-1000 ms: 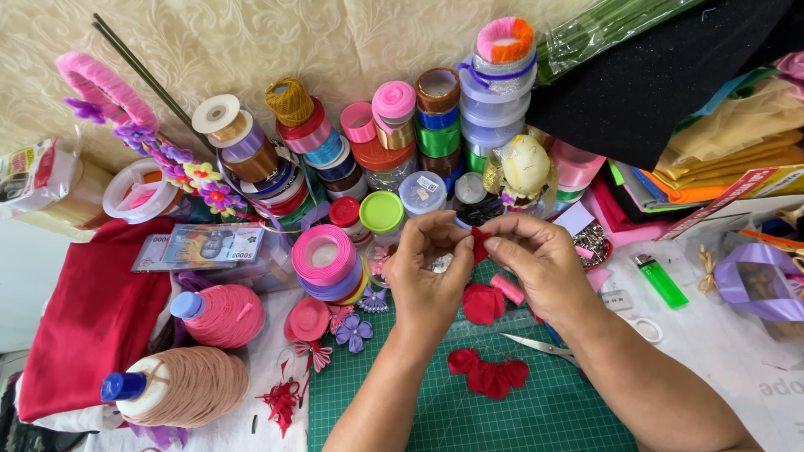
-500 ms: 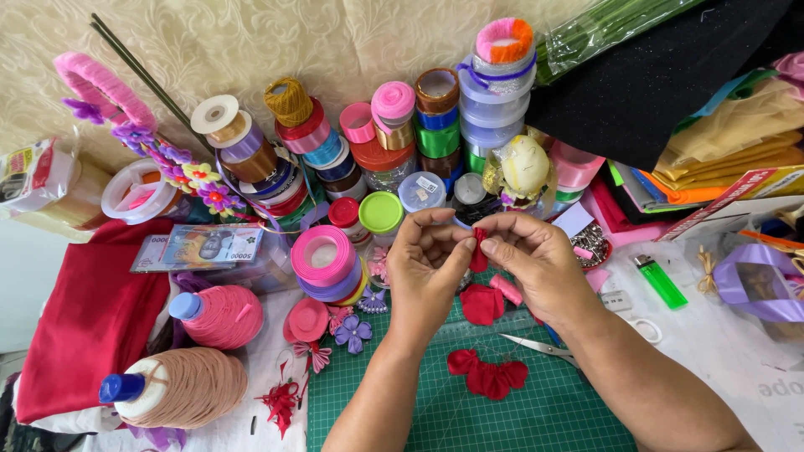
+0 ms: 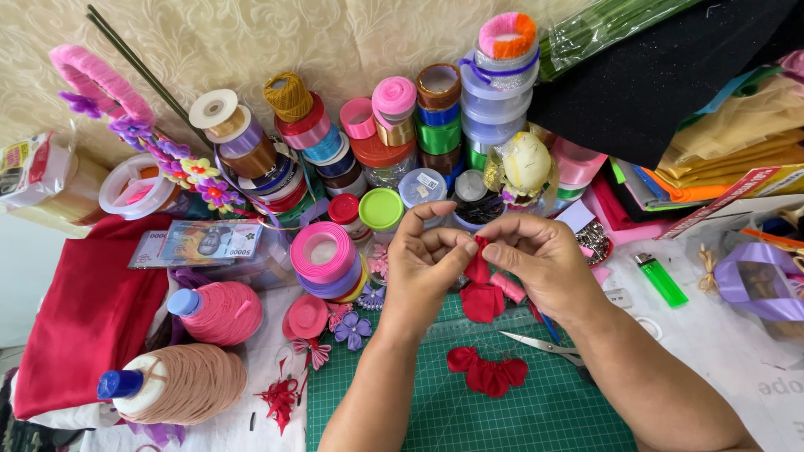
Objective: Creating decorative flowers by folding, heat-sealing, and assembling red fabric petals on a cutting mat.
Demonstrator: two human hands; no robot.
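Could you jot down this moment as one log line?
left hand: pinching red ribbon piece | right hand: pinching same | below: red petals on green cutting mat | scissors beside

A cream wall [image 3: 251, 42] patterned with pale scrollwork runs along the far side under even, soft light, while a white tabletop [image 3: 737, 351] spreads to the near right beside a green cutting mat [image 3: 536, 410].

Bright even light, soft shadows, sharp focus, wide-angle edge stretch.
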